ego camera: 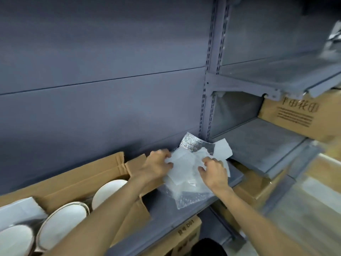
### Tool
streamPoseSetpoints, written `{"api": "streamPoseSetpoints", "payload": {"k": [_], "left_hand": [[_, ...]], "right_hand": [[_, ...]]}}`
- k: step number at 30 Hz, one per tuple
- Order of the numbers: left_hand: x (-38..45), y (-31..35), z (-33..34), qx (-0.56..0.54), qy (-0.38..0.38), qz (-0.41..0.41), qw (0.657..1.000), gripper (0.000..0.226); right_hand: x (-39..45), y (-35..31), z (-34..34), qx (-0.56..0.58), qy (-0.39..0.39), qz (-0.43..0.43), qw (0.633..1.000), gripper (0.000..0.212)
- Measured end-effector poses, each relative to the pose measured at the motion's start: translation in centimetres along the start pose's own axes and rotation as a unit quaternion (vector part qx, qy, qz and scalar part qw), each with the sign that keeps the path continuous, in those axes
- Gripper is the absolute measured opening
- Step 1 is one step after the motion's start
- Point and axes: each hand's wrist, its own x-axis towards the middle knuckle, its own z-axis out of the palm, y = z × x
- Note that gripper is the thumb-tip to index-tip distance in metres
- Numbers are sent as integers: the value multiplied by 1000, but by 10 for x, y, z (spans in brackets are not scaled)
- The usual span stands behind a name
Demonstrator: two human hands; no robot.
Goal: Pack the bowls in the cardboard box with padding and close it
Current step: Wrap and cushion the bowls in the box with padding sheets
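An open cardboard box (77, 183) sits on the grey shelf (166, 226) at the lower left, its flaps up. Three white bowls lie inside it: one (108, 191) near the right wall, one (62, 224) in the middle, one (14, 241) at the left edge. To the right of the box a pile of white foam padding sheets (184, 174) lies on the shelf, with a silver foil piece (190, 143) behind and bubble wrap (190, 198) beneath. My left hand (156, 163) grips the pile's left edge. My right hand (214, 172) pinches sheets on its right side.
A grey back panel rises behind the shelf. Lower and upper shelves (258, 145) step off to the right, with a printed cardboard box (299, 117) on one. More cardboard boxes (184, 235) stand under the shelf. A white sheet (20, 209) covers the box's left part.
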Motion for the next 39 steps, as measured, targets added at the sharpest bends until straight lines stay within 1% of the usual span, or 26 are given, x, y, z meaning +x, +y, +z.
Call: {"api": "streamPoseSetpoints", "payload": {"k": [2, 4, 7, 8, 10, 12, 14, 16, 17, 19, 21, 23, 24, 25, 27, 29, 30, 31, 32, 34, 35, 37, 38, 39], "left_hand": [[18, 8, 19, -83, -14, -94, 992, 45], [29, 9, 36, -141, -16, -163, 976, 58], [35, 2, 54, -134, -55, -260, 955, 92], [35, -1, 59, -151, -64, -283, 945, 102], [36, -6, 67, -181, -66, -307, 932, 110], [37, -9, 75, -182, -53, -314, 930, 105], [40, -9, 78, -226, -9, -335, 915, 82], [42, -7, 75, -235, 48, -352, 905, 59], [43, -5, 71, -219, 65, -340, 912, 48], [40, 6, 62, -191, 81, -284, 936, 22], [37, 20, 53, -153, 92, -228, 957, 3], [34, 30, 46, -123, 121, -178, 969, 29], [31, 34, 40, -120, 136, -159, 971, 37], [28, 36, 33, -112, 146, -139, 973, 41], [22, 34, 15, -105, 154, -103, 977, 36], [13, 25, -6, -125, 168, -80, 975, 28], [7, 19, -16, -139, 177, -73, 972, 27], [0, 13, -26, -150, 182, -67, 970, 26], [-7, 6, -35, -161, 184, -61, 968, 23], [-22, -8, -50, -179, 191, -60, 963, 13], [-30, -14, -57, -189, 198, -66, 960, 10], [-44, -26, -68, -204, 215, -84, 952, 8], [-52, -32, -74, -213, 221, -93, 947, 6], [-60, -37, -79, -228, 225, -102, 942, 5]], "right_hand": [[6, 9, 8, -6, -8, 14, 1000, 41], [13, 14, 14, -7, -13, 21, 1000, 44], [26, 17, 24, 1, -27, 32, 999, 48], [30, 17, 27, 3, -31, 36, 999, 49], [36, 17, 33, 10, -34, 45, 998, 54], [39, 16, 40, 4, -43, 46, 998, 59], [40, 17, 46, 8, -57, 47, 997, 61], [40, 17, 48, 20, -67, 46, 997, 61], [39, 18, 48, 14, -66, 38, 997, 61], [37, 18, 44, -4, -53, 22, 998, 60], [36, 17, 38, 7, -43, 20, 999, 61], [35, 14, 29, 56, -41, 32, 997, 62], [34, 13, 25, 92, -37, 39, 994, 60], [33, 12, 21, 124, -29, 43, 991, 57], [30, 12, 13, 174, -15, 39, 984, 52], [26, 10, 4, 262, -13, 18, 965, 41], [24, 8, -1, 323, -24, 11, 946, 33], [23, 4, -6, 382, -50, 8, 923, 27], [21, -2, -10, 431, -88, 6, 898, 27], [20, -16, -17, 497, -147, 6, 855, 37], [20, -25, -19, 527, -161, 2, 835, 34], [17, -44, -23, 590, -175, 3, 788, 20], [14, -53, -24, 609, -177, 6, 773, 17], [12, -60, -24, 615, -176, 3, 768, 17]]}}
